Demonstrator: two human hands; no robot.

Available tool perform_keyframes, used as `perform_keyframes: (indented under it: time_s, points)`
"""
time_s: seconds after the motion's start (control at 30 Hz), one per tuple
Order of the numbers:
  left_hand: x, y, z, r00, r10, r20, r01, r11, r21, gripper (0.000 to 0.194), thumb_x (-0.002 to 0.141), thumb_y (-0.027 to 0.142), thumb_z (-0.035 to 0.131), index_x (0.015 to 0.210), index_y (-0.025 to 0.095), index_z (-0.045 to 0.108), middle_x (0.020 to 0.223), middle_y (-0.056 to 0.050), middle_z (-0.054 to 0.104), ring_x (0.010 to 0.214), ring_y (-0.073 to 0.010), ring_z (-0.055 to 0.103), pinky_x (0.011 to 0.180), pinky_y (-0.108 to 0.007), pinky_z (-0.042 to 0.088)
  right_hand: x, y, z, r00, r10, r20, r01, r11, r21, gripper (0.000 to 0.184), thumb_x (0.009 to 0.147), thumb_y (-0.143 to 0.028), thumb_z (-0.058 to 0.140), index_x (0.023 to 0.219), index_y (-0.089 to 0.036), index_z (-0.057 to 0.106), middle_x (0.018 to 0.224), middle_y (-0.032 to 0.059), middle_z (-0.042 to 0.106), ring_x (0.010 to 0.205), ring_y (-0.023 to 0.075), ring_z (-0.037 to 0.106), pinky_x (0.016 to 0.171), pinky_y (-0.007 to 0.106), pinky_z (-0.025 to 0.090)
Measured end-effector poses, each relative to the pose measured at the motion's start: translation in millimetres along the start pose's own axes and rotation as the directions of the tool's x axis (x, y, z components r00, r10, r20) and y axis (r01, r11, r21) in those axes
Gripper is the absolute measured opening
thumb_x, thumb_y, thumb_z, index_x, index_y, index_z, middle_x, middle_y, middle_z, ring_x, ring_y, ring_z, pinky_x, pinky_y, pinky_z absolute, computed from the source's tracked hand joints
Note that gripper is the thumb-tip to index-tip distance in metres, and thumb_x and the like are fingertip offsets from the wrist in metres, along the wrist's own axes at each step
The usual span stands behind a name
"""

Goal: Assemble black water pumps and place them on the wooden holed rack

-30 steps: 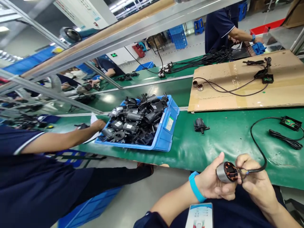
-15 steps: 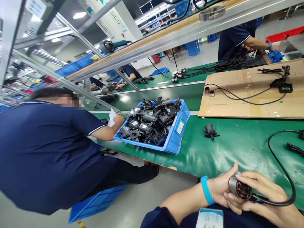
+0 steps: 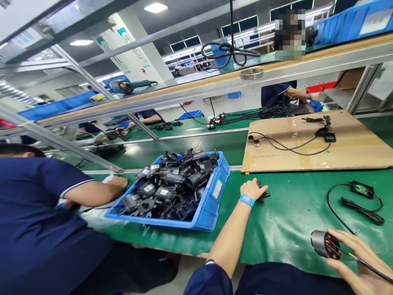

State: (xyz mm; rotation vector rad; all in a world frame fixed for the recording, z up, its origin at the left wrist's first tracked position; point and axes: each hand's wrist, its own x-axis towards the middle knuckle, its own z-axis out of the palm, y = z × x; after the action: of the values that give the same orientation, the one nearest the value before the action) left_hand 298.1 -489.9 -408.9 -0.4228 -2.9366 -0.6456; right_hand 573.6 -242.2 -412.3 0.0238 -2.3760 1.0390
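My left hand reaches over the green bench and is closed around a black plastic pump housing. The thumb crosses the part, while the other fingertips are mostly hidden. In my right hand, at the lower right, a small round motor with a grey metal shell and copper windings is pinched between thumb and fingers. Thin coloured wires run from the motor into a black cable. On the bench beyond, a green circuit board sits in a black case beside a bundled black cord.
A blue crate heaped with black housings stands left of my left arm. Behind lies a cardboard sheet bearing wired parts. A co-worker in dark blue works at the left. A metal shelf rail crosses overhead.
My left hand has left the motor and moved forward to the housing on the bench. The right hand holds the motor alone. The view has turned, bringing the circuit board into sight.
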Motion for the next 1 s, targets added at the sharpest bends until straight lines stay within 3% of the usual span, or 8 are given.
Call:
perform_keyframes:
  time_s: [0.1, 0.2, 0.33, 0.4, 0.53, 0.7, 0.87, 1.0]
  points:
    - [-14, 5, 9.6, 0.996, 0.059, 0.067, -0.059, 0.998, 0.006, 0.040, 0.062, 0.026, 0.089, 0.088, 0.016, 0.060, 0.088, 0.001, 0.055, 0.073, -0.0143, 0.057, 0.064, -0.023, 0.038, 2, 0, -2, 0.992, 0.034, -0.121, -0.028, 0.998, 0.053, 0.041, 0.089, -0.037, 0.068, 0.128, -0.026, 0.063, 0.124, 0.0077, 0.066, 0.105, 0.0282, 0.067, 0.083, 0.036, 0.060]
    - [-41, 16, 11.0, 0.969, 0.156, 0.193, -0.146, 0.987, -0.067, 0.047, 0.057, 0.016, 0.090, 0.095, 0.019, 0.062, 0.104, -0.004, 0.060, 0.092, -0.0209, 0.062, 0.079, -0.031, 0.049, 10, -11, -15, 0.986, 0.073, -0.148, -0.063, 0.995, 0.072, 0.041, 0.090, -0.034, 0.068, 0.130, -0.025, 0.062, 0.124, 0.0070, 0.066, 0.110, 0.0270, 0.064, 0.090, 0.036, 0.055]
    - [-78, 50, -5.3, 0.935, 0.261, 0.243, -0.120, 0.872, -0.475, 0.090, 0.060, 0.029, 0.092, 0.136, 0.025, 0.045, 0.124, -0.007, 0.062, 0.112, -0.0225, 0.062, 0.102, -0.041, 0.050, 37, -37, -34, 0.993, 0.012, -0.117, -0.008, 1.000, 0.027, 0.045, 0.091, -0.034, 0.070, 0.133, -0.025, 0.059, 0.125, 0.0055, 0.063, 0.111, 0.0212, 0.060, 0.096, 0.032, 0.045]
    - [-92, 71, -19.3, 0.937, 0.275, 0.213, -0.089, 0.781, -0.618, 0.105, 0.056, 0.037, 0.095, 0.143, 0.026, 0.037, 0.128, -0.007, 0.063, 0.113, -0.0224, 0.064, 0.104, -0.042, 0.050, 53, -47, -38, 0.994, -0.087, -0.068, 0.086, 0.996, -0.016, 0.047, 0.090, -0.036, 0.072, 0.133, -0.026, 0.058, 0.122, 0.0054, 0.065, 0.108, 0.0208, 0.060, 0.098, 0.034, 0.041]
    - [-111, 100, -41.7, 0.912, 0.379, 0.157, -0.144, 0.655, -0.742, 0.093, 0.052, 0.037, 0.096, 0.130, 0.025, 0.047, 0.123, -0.006, 0.067, 0.108, -0.0223, 0.068, 0.098, -0.039, 0.055, 73, -59, -34, 0.967, -0.250, 0.053, 0.253, 0.964, -0.086, 0.047, 0.091, -0.043, 0.070, 0.131, -0.023, 0.057, 0.115, 0.0061, 0.068, 0.105, 0.0209, 0.061, 0.097, 0.038, 0.037]
    - [-120, 100, -47.8, 0.874, 0.480, 0.078, -0.270, 0.614, -0.742, 0.093, 0.050, 0.035, 0.096, 0.128, 0.024, 0.048, 0.121, -0.007, 0.068, 0.107, -0.0233, 0.070, 0.097, -0.039, 0.057, 79, -62, -31, 0.945, -0.285, 0.160, 0.289, 0.957, 0.002, 0.043, 0.093, -0.045, 0.067, 0.129, -0.024, 0.059, 0.114, 0.0045, 0.070, 0.101, 0.0184, 0.063, 0.093, 0.038, 0.039]
    - [-124, 94, -47.5, 0.858, 0.505, 0.091, -0.277, 0.604, -0.747, 0.095, 0.051, 0.039, 0.095, 0.130, 0.023, 0.045, 0.120, -0.008, 0.069, 0.106, -0.0238, 0.070, 0.096, -0.040, 0.058, 79, -60, -34, 0.918, -0.281, 0.281, 0.268, 0.960, 0.086, 0.045, 0.089, -0.046, 0.071, 0.128, -0.028, 0.059, 0.115, 0.0019, 0.069, 0.101, 0.0175, 0.062, 0.092, 0.037, 0.042]
    - [-127, 93, -48.4, 0.892, 0.450, 0.048, -0.279, 0.629, -0.725, 0.091, 0.054, 0.045, 0.094, 0.129, 0.022, 0.048, 0.119, -0.009, 0.069, 0.105, -0.0235, 0.070, 0.095, -0.040, 0.058, 74, -63, -23, 0.957, -0.221, 0.186, 0.219, 0.975, 0.031, 0.048, 0.089, -0.047, 0.072, 0.129, -0.027, 0.057, 0.109, 0.0012, 0.069, 0.095, 0.0159, 0.063, 0.091, 0.037, 0.040]
